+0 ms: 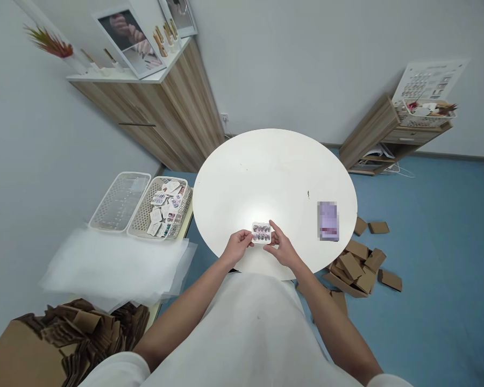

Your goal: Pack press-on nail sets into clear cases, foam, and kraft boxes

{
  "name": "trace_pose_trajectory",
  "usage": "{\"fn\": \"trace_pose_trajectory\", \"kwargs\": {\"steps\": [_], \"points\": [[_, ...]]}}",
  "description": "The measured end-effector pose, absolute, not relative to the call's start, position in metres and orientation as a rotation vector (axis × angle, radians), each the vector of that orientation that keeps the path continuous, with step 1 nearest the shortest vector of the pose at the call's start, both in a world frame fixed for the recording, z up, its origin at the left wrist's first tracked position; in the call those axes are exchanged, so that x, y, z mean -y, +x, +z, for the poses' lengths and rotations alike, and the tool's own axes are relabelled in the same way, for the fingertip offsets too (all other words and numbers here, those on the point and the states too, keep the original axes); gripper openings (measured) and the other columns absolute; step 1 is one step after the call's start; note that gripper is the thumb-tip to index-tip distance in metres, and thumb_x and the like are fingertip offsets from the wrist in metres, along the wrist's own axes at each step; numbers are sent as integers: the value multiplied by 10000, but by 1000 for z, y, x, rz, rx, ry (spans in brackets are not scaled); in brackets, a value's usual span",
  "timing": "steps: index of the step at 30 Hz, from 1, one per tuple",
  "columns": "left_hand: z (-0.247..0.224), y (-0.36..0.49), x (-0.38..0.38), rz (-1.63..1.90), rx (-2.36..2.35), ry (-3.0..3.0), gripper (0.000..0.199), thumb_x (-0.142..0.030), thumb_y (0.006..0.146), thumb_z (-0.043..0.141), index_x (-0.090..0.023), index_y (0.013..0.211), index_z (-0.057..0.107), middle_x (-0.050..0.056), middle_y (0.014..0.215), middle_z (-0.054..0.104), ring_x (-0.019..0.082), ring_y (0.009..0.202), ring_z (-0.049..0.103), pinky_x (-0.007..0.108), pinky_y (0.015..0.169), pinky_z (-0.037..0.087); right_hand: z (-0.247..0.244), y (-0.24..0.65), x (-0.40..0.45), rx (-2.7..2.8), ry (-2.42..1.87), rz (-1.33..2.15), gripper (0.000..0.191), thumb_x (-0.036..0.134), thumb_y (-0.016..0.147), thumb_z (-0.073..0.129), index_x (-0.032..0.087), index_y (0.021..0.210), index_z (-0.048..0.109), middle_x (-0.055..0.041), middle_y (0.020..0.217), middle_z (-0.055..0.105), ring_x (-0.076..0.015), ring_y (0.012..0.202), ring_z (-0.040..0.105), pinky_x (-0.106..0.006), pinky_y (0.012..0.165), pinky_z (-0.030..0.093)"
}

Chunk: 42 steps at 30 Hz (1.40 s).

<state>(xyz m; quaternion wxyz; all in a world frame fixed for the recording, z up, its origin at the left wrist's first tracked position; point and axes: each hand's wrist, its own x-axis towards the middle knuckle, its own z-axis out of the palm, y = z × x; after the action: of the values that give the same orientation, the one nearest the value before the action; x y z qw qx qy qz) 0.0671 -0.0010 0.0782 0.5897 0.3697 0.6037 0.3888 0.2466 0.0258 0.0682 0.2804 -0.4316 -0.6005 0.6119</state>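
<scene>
A small clear case of press-on nails [262,233] is held over the near part of the round white table [274,161]. Two rows of dark and pinkish patterned nails show inside it. My left hand [239,245] pinches the case's left edge between thumb and fingers. On the other side, my right hand [283,247] grips the right edge, with its index finger stretched along the upper corner and the thumb low. Further right on the tabletop lies a purple, blurred-out rectangular item [328,221], apart from both hands.
Left of the table stand a white basket of nail sets [139,228] and an empty-looking basket [99,220]. White sheets [116,269] and flattened cardboard [28,355] lie nearer. Small brown boxes [357,263] pile on the floor at right. Cabinets [193,102] stand behind.
</scene>
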Motion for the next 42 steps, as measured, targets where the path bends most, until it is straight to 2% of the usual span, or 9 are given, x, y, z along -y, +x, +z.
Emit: {"fn": "trace_pose_trajectory", "kwargs": {"steps": [6, 10, 13, 15, 22, 27, 31, 39, 42], "points": [[73, 48, 7, 938, -1422, 815, 324, -327, 696, 582, -171, 967, 501, -28, 620, 549, 118, 615, 575, 277, 676, 443, 72, 233, -32, 1749, -1146, 1665, 684, 219, 682, 577, 262, 1294, 275, 29, 753, 485, -122, 680, 484, -328, 704, 433], [75, 23, 6, 957, -1445, 959, 447, -319, 702, 579, -187, 1113, 466, 0, 733, 565, 116, 673, 568, 268, 689, 441, 70, 211, -36, 1762, -1225, 1634, 661, 228, 663, 584, 266, 1259, 301, 45, 716, 452, -114, 653, 469, -314, 693, 431], [76, 1, 7, 917, -1454, 1121, 598, -293, 630, 655, -221, 1186, 447, 10, 824, 565, 117, 700, 555, 265, 707, 437, 66, 188, -34, 1753, -1284, 1608, 670, 234, 655, 587, 269, 1257, 294, 42, 736, 466, -109, 638, 475, -315, 689, 435], [73, -14, 9, 885, -1476, 1193, 644, -268, 596, 679, -231, 1197, 450, 1, 823, 565, 119, 693, 548, 266, 715, 434, 63, 172, -32, 1781, -1310, 1593, 682, 227, 653, 585, 270, 1265, 287, 36, 755, 480, -111, 639, 481, -316, 680, 439], [47, -63, 10, 837, -1565, 1275, 570, -233, 610, 651, -223, 1159, 495, -7, 759, 576, 129, 635, 540, 266, 664, 437, 46, 122, -31, 1929, -1408, 1517, 673, 192, 666, 562, 263, 1281, 299, -19, 946, 486, -105, 662, 470, -320, 692, 454], [31, -89, 10, 830, -1569, 1229, 560, -202, 574, 679, -205, 1115, 535, -4, 723, 582, 137, 616, 538, 267, 667, 432, 33, 93, -30, 2014, -1482, 1476, 694, 182, 677, 564, 233, 1306, 277, -36, 967, 492, -118, 679, 472, -327, 709, 454], [18, -101, 10, 714, -1591, 1212, 574, -173, 606, 649, -194, 1156, 485, -7, 757, 572, 117, 606, 538, 262, 655, 442, 30, 73, -27, 2106, -1557, 1435, 722, 149, 687, 563, 228, 1328, 239, -55, 1010, 502, -137, 738, 503, -306, 730, 448], [1, -109, 2, 538, -1701, 1373, 621, -191, 635, 637, -175, 1212, 408, 68, 1015, 492, 141, 787, 542, 290, 763, 449, 12, 53, -29, 2215, -1739, 1242, 678, 162, 701, 566, 188, 1310, 267, -86, 1093, 484, -190, 964, 491, -281, 814, 406], [-2, -107, -3, 491, -1707, 1418, 674, -224, 627, 645, -174, 1241, 371, 73, 1023, 468, 170, 873, 528, 296, 792, 440, 3, 50, -33, 2250, -1790, 1129, 671, 160, 703, 552, 189, 1308, 265, -91, 1095, 467, -205, 1018, 454, -282, 820, 397]]}}
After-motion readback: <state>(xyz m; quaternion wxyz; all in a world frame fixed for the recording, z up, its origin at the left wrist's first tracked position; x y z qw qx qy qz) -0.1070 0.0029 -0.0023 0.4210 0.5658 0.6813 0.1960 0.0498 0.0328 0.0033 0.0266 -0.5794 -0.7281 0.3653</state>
